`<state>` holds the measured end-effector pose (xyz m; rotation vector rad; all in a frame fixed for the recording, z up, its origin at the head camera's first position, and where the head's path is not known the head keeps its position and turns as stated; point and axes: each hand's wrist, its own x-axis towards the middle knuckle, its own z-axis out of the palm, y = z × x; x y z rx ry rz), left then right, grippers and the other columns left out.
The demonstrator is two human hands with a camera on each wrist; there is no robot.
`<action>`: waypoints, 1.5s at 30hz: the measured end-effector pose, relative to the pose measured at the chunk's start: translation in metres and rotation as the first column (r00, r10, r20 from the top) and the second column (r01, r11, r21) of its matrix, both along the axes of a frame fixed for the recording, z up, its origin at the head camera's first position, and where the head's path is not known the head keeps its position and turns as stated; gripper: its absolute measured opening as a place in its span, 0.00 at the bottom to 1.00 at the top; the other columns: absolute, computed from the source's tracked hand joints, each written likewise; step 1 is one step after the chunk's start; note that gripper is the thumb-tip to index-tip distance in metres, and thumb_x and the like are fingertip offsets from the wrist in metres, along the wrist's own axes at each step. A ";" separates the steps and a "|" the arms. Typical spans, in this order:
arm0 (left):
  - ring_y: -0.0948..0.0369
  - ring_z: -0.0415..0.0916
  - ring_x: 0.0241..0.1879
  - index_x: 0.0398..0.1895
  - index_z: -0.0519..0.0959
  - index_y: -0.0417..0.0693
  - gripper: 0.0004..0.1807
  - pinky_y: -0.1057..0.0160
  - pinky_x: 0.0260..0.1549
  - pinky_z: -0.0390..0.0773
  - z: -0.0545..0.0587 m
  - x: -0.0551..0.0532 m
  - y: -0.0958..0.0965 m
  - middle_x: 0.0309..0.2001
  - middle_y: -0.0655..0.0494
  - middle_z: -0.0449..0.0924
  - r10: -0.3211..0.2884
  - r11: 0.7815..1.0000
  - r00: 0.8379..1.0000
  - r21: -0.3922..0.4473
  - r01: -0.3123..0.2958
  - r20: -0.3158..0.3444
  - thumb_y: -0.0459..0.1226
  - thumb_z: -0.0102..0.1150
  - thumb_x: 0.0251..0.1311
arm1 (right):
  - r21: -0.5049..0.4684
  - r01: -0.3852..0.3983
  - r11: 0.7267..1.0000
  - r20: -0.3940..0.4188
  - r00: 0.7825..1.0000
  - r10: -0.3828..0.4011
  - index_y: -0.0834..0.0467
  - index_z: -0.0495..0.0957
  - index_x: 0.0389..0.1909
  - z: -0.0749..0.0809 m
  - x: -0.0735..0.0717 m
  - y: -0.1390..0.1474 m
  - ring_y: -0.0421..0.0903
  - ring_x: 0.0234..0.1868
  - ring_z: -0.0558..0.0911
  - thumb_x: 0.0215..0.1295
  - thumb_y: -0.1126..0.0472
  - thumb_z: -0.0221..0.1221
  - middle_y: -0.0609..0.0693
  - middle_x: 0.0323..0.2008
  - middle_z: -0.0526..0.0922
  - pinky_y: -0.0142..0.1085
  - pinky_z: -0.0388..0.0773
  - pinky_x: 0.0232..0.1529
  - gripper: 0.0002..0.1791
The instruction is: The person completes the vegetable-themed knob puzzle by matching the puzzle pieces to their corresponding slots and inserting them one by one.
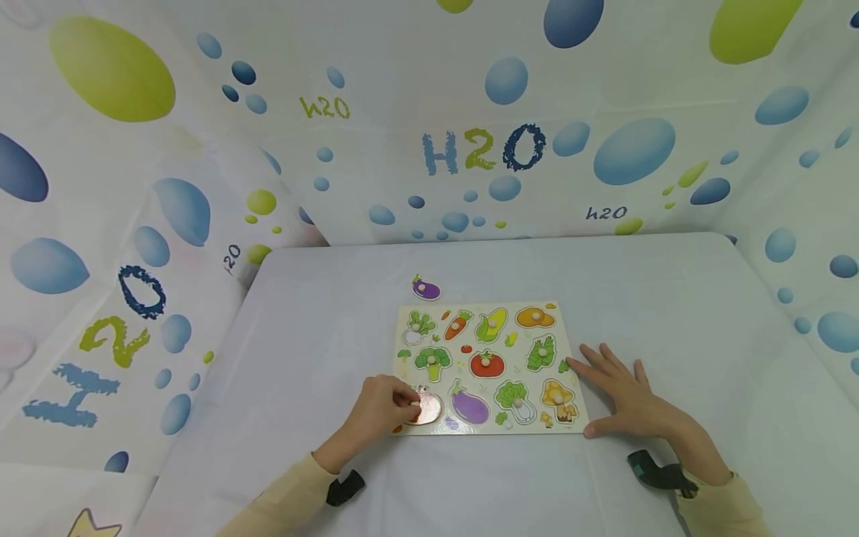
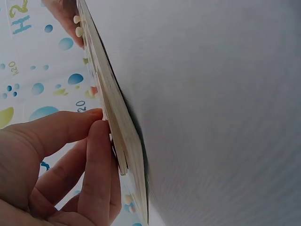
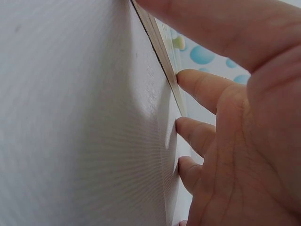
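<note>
A wooden vegetable puzzle board point(image 1: 463, 377) lies flat on the table. At its lower left corner my left hand point(image 1: 384, 406) pinches a round, shiny reddish puzzle piece point(image 1: 429, 410) between thumb and fingertips; glare hides its picture. The left wrist view has the same hand point(image 2: 70, 160) beside the board's edge point(image 2: 124, 108), with the knob hidden by the fingers. My right hand point(image 1: 631, 403) lies at the board's right side with fingers spread. In the right wrist view, its thumb and index fingertip point(image 3: 186, 77) are right at the board's edge.
An eggplant piece point(image 1: 426, 289) lies on the white table point(image 1: 322, 321) just behind the board. Several knobbed pieces, such as the tomato point(image 1: 486, 365) and broccoli point(image 1: 432, 362), sit in the board. The purple eggplant picture point(image 1: 470, 407) has no knob. A patterned sheet point(image 1: 376, 164) hangs behind.
</note>
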<state>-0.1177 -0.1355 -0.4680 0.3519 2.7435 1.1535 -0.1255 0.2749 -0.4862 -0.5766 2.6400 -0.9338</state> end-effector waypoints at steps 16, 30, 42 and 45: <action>0.68 0.70 0.20 0.28 0.88 0.39 0.04 0.74 0.16 0.70 -0.001 -0.005 0.004 0.20 0.58 0.80 -0.036 0.999 0.999 -0.036 0.037 0.029 0.27 0.68 0.48 | 0.010 0.008 1.000 0.012 1.000 -0.008 0.48 0.59 0.74 -0.002 0.000 0.001 0.68 0.76 0.36 0.38 0.38 0.73 0.64 0.77 0.47 0.75 0.21 0.62 0.59; 0.66 0.70 0.21 0.28 0.87 0.39 0.04 0.73 0.16 0.70 -0.002 -0.003 0.005 0.22 0.57 0.79 -0.011 1.000 0.998 0.005 0.011 0.066 0.26 0.69 0.48 | -0.002 0.005 1.000 0.006 1.000 -0.005 0.48 0.59 0.74 -0.004 0.000 0.002 0.68 0.76 0.36 0.39 0.38 0.73 0.64 0.77 0.47 0.75 0.21 0.62 0.58; 0.62 0.75 0.31 0.34 0.85 0.39 0.09 0.69 0.28 0.76 0.031 -0.031 -0.004 0.31 0.52 0.82 0.136 0.989 0.991 -0.062 -0.136 -0.008 0.33 0.72 0.51 | -0.008 -0.005 1.000 -0.008 1.000 0.005 0.47 0.59 0.74 -0.007 0.000 0.002 0.68 0.76 0.36 0.40 0.39 0.73 0.64 0.76 0.48 0.76 0.22 0.61 0.58; 0.58 0.77 0.34 0.39 0.85 0.37 0.13 0.66 0.30 0.77 0.043 -0.048 -0.008 0.36 0.45 0.83 0.173 0.984 0.984 -0.036 -0.175 -0.050 0.35 0.71 0.52 | -0.006 -0.006 1.000 -0.010 1.000 0.006 0.47 0.59 0.74 -0.006 -0.001 0.001 0.68 0.76 0.36 0.39 0.38 0.73 0.64 0.76 0.48 0.76 0.22 0.61 0.58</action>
